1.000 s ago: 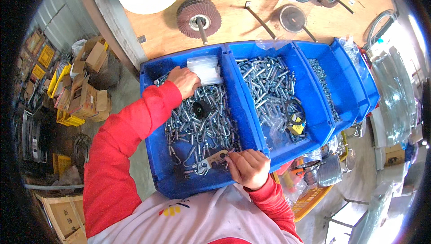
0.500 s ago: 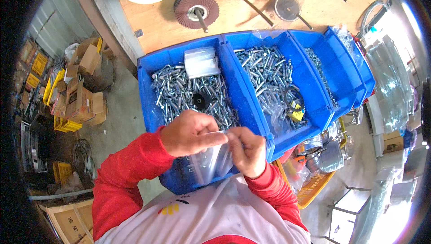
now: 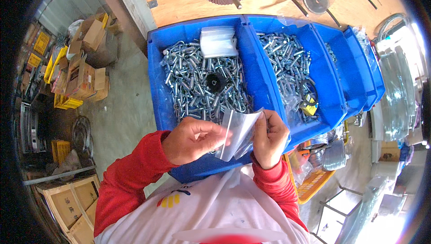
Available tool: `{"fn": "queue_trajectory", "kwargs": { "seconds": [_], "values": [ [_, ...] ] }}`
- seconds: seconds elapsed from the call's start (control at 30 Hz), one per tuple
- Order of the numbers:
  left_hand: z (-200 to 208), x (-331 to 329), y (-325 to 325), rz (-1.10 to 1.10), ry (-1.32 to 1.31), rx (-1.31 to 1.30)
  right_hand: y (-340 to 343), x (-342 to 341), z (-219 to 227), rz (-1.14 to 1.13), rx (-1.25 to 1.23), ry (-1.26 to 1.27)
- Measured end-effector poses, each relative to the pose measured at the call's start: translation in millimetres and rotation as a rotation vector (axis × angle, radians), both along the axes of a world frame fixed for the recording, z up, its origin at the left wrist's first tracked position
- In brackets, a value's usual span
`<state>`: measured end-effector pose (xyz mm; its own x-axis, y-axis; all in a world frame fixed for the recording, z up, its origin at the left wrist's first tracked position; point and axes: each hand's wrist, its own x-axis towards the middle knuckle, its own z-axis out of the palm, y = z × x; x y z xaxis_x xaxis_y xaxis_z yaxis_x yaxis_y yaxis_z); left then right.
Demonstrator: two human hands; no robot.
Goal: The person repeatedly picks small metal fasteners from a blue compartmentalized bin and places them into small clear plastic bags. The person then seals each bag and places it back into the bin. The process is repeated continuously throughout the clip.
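- The right hand (image 3: 271, 138) pinches the clear bag (image 3: 242, 129) near one upper corner, between thumb and fingers.
- The left hand (image 3: 191, 141) has thumb and fingers slightly parted at the bag's strip edge; blur hides whether they touch it.
- The bag hangs over the blue bin (image 3: 191, 171); a one-sided pinch on thin film could let it slip or fold.
- Beneath, jumbled hooked bolts (image 3: 188, 71) could snag or pierce a dropped bag.
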<state>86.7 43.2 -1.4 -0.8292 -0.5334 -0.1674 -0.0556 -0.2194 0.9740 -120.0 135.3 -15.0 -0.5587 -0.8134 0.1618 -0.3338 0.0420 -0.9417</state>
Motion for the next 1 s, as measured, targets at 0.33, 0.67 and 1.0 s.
{"fn": "queue_trajectory", "kwargs": {
  "seconds": [0.33, 0.67, 1.0],
  "values": [
    [11, 2, 3, 0.236, -0.018, 0.081, -12, 4, 6, -0.092, -0.324, 0.402],
    [13, -7, 14, 0.151, -0.180, -0.237, 6, 18, 26, 0.398, 0.042, 0.024],
    [8, -8, -22, 0.488, -0.133, -1.058, -4, 20, 6, 0.295, -0.044, 0.275]
  ]
}}
